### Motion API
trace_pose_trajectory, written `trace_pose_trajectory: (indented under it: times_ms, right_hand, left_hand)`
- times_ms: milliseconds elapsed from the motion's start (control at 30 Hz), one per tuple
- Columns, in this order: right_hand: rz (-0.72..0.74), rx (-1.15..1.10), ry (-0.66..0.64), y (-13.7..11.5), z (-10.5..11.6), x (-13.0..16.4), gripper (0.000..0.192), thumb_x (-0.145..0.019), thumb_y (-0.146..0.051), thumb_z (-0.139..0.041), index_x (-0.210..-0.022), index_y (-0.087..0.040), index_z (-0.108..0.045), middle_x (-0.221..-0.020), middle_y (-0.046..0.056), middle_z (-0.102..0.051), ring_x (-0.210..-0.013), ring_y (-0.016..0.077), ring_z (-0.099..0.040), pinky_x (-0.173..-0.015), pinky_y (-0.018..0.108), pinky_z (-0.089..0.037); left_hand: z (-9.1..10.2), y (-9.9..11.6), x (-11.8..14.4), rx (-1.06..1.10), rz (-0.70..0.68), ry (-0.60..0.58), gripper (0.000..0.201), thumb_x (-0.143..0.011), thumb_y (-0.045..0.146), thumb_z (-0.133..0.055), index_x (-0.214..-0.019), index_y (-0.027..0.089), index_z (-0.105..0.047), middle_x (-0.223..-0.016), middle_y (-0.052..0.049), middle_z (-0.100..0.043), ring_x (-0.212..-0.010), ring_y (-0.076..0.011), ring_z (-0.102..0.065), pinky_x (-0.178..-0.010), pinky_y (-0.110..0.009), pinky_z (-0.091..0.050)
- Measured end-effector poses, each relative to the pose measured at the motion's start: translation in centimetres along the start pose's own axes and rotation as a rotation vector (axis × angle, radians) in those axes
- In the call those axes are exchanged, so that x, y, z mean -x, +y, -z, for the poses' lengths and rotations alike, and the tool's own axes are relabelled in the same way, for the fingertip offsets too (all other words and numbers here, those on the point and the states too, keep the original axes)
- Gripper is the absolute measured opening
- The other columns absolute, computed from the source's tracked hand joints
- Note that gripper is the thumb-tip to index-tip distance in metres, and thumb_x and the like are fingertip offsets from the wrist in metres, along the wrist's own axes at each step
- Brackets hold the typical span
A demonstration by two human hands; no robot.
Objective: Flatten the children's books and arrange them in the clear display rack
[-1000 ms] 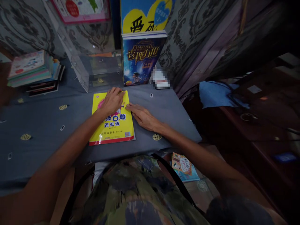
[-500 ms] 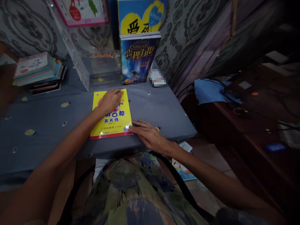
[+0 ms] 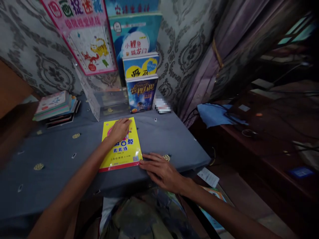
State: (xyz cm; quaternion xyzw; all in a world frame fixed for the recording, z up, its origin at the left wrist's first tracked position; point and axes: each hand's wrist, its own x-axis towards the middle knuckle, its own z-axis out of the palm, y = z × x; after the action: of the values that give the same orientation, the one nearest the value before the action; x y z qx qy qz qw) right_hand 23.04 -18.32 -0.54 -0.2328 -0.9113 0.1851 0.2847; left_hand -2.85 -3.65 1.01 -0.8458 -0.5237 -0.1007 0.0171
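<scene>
A closed yellow workbook [image 3: 108, 161] with blue lettering and a red lower edge lies on the grey cloth-covered table [image 3: 174, 136]. My left hand [image 3: 121, 130] rests flat on the upper part of its cover and hides some of the printed picture. At the lower right corner, the fingertips of my right hand [image 3: 160, 168] touch the workbook's edge, with the fingers stretched out over the cloth. Neither hand grips anything.
Behind the workbook, a clear acrylic stand [image 3: 96, 111] and upright books [image 3: 142, 94] stand near the patterned curtain. A book stack [image 3: 52, 106] sits at the left. Right of the table are a blue cloth [image 3: 214, 114] and a dark cabinet [image 3: 261, 142].
The camera view has tilted upward, so the scene sits lower and more of the standing books shows. Both hands keep their places at the workbook.
</scene>
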Motion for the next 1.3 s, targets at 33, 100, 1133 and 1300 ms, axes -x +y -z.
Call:
trace_pose_trajectory:
  times_ms: [33,100,1133,1300]
  right_hand:
    - [-0.004,-0.002,-0.002,0.0,0.1,0.0,0.037,-0.096,-0.013,-0.049,-0.128,-0.02,-0.065,-0.129,0.01,-0.072,-0.134,0.0268,-0.057,-0.111,0.054,-0.047]
    - [-0.013,-0.006,-0.005,-0.1,0.2,0.0,0.036,-0.095,-0.014,-0.049,-0.127,-0.019,-0.066,-0.129,0.01,-0.072,-0.133,0.027,-0.058,-0.111,0.054,-0.047]
    - [-0.046,-0.015,0.008,-0.1,0.0,-0.2,0.033,-0.096,-0.014,-0.05,-0.122,-0.021,-0.068,-0.125,0.009,-0.074,-0.13,0.025,-0.061,-0.109,0.051,-0.049]
    - [-0.053,-0.026,-0.012,-0.2,0.1,-0.3,0.034,-0.097,-0.015,-0.05,-0.124,-0.022,-0.068,-0.127,0.009,-0.073,-0.132,0.0248,-0.059,-0.11,0.052,-0.048]
  left_hand:
    - [0.3,0.1,-0.2,-0.011,0.003,-0.028,0.039,-0.1,0.019,-0.041,-0.134,0.015,-0.059,-0.135,-0.014,-0.061,-0.122,-0.0272,-0.055,-0.105,-0.042,-0.043]
    - [0.9,0.5,-0.6,-0.045,0.022,-0.086,0.04,-0.098,0.02,-0.044,-0.136,0.016,-0.058,-0.132,-0.014,-0.06,-0.121,-0.0294,-0.053,-0.102,-0.043,-0.044]
    - [1.0,1.3,-0.5,-0.051,0.016,-0.091,0.043,-0.1,0.024,-0.038,-0.138,0.022,-0.059,-0.131,-0.014,-0.06,-0.119,-0.0293,-0.053,-0.102,-0.044,-0.043]
    - [0.4,1.0,0.7,0.019,0.003,-0.094,0.043,-0.102,0.027,-0.037,-0.139,0.026,-0.059,-0.147,-0.01,-0.055,-0.137,-0.0267,-0.047,-0.113,-0.043,-0.039]
